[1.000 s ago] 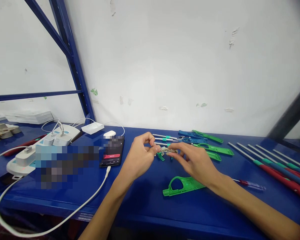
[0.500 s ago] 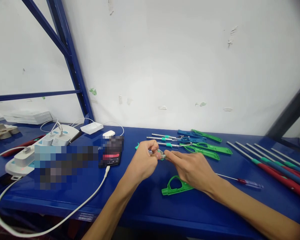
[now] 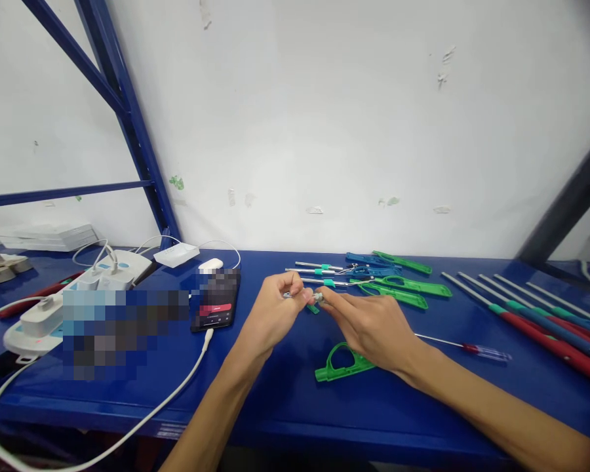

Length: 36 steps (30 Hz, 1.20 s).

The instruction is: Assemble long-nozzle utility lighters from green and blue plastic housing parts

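Note:
Both hands meet above the blue table. My left hand (image 3: 274, 311) is closed in a pinch; a bit of metal shows at its fingers, but its kind is hidden. Thumb and fingers of my right hand (image 3: 376, 328) pinch a small metal piece (image 3: 318, 297) that touches or nearly touches the left fingertips. Under the fingers a small green part (image 3: 313, 309) peeks out. Partly behind the right hand lies a green plastic handle half (image 3: 341, 364) with a loop. A screwdriver (image 3: 484, 353) with a clear and red handle lies right of that hand.
Behind the hands lie metal rods (image 3: 307, 271) with teal sleeves, and green and blue handle halves (image 3: 398, 288). Several rods with red or blue grips (image 3: 541, 337) are at the right. A phone (image 3: 216, 318), its white cable (image 3: 177, 387) and a power strip (image 3: 39, 328) occupy the left.
The view has shifted slightly. The hands keep their pinch, with the left fingers turned a little and less of the green part showing at the left hand.

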Tool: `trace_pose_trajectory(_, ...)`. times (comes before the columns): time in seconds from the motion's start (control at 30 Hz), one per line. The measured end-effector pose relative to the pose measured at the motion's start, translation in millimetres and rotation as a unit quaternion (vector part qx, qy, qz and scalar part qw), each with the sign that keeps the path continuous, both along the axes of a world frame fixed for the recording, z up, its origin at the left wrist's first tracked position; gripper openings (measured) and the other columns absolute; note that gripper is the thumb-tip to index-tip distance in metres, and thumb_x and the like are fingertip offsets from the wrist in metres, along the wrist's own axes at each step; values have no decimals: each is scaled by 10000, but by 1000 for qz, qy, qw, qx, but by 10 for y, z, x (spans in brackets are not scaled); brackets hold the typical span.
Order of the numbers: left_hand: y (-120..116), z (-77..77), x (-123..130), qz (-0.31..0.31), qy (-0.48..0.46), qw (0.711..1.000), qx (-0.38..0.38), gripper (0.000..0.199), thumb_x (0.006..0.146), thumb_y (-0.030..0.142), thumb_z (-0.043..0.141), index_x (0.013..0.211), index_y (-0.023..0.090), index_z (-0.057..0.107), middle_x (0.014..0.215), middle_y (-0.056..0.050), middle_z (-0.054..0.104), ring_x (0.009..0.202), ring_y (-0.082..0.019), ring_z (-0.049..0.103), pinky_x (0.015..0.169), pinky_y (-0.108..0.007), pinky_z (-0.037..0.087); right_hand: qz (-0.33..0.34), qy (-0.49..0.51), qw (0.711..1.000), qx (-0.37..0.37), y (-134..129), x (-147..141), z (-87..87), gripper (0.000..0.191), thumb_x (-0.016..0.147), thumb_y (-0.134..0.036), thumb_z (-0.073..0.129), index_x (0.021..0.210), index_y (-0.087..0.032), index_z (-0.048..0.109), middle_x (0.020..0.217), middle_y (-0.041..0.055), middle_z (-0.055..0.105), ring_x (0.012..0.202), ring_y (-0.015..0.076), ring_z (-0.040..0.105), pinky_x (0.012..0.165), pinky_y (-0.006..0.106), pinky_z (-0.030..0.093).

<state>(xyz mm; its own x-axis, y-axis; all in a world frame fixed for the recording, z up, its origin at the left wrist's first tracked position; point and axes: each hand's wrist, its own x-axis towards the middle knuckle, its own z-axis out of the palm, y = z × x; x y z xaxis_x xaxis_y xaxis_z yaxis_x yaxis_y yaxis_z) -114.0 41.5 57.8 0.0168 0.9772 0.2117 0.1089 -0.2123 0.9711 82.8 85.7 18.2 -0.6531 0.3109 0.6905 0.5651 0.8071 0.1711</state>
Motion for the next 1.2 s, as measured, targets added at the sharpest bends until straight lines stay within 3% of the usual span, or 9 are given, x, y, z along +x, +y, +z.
trace_pose_trajectory(0.2, -74, 136, -1, -13, 15, 999, 39, 313, 880, 320, 662, 724, 211, 413, 745, 14, 603, 760, -138, 600, 656, -213, 397, -53, 53, 988, -135, 80, 47, 143, 340, 1070, -382, 470, 1283, -226, 684, 926, 61, 822, 654, 184, 730, 564, 288, 408)
trace_pose_trajectory(0.3, -107, 157, 44, -1, 120, 992, 50, 238, 949, 217, 563, 732, 208, 465, 781, 6, 622, 865, -165, 662, 769, -247, 470, -93, 56, 969, -221, 232, 171, 251, 382, 1045, -408, 510, 1351, -219, 640, 880, 59, 818, 589, 186, 696, 559, 296, 439)
trace_pose_trajectory(0.37, -123, 133, 99, 14, 263, 965, 16, 163, 961, 147, 510, 820, 217, 551, 844, 0, 687, 881, -178, 681, 768, -265, 479, -108, 33, 955, -275, 364, 307, 310, 416, 1002, -377, 584, 1387, -221, 610, 917, 58, 824, 632, 199, 715, 578, 302, 476)
trace_pose_trajectory(0.43, -132, 91, 161, 47, 378, 924, -27, 160, 972, 127, 483, 943, 228, 604, 874, -22, 732, 882, -216, 697, 736, -295, 469, -121, -4, 940, -319, 493, 457, 343, 300, 946, -343, 666, 1216, -220, 705, 890, 55, 820, 667, 210, 727, 588, 306, 495)
trace_pose_trajectory(0.53, -131, 48, 220, 116, 438, 888, -77, 206, 1011, 157, 416, 1049, 176, 617, 917, -134, 757, 884, -308, 716, 707, -359, 449, -140, -53, 922, -357, 633, 630, 334, 202, 955, -386, 679, 992, -198, 744, 859, 48, 791, 710, 186, 720, 653, 318, 543)
trace_pose_trajectory(0.7, -127, 99, 135, 189, 490, 844, -109, 316, 1016, 137, 329, 1135, 147, 621, 1014, -195, 760, 953, -355, 730, 727, -384, 443, -160, -88, 914, -363, 695, 673, 248, 309, 994, -478, 639, 993, -179, 717, 959, 32, 748, 824, 157, 702, 816, 370, 586)
trace_pose_trajectory(0.83, -121, 118, 33, 159, 522, 832, -100, 356, 1055, 211, 314, 989, 201, 664, 891, -129, 769, 861, -312, 737, 683, -348, 446, -170, -70, 925, -331, 655, 602, 240, 323, 1005, -487, 608, 1038, -185, 718, 972, 39, 745, 845, 171, 695, 822, 383, 570)
trace_pose_trajectory(1.03, -73, 40, -17, 143, 579, 799, -80, 341, 1041, 201, 353, 986, 167, 687, 1021, -196, 752, 969, -376, 725, 767, -392, 468, -135, -20, 955, -263, 538, 449, 256, 338, 1039, -371, 451, 1063, -219, 752, 1055, 101, 745, 898, 241, 700, 769, 371, 509)
trace_pose_trajectory(1.2, -121, 148, -213, 143, 583, 796, -80, 331, 1031, 244, 382, 1032, 176, 706, 1035, -195, 753, 977, -385, 720, 790, -413, 484, -88, -4, 964, -249, 431, 341, 200, 336, 1065, -379, 381, 1156, -243, 674, 1228, 107, 673, 762, 188, 675, 733, 359, 500)
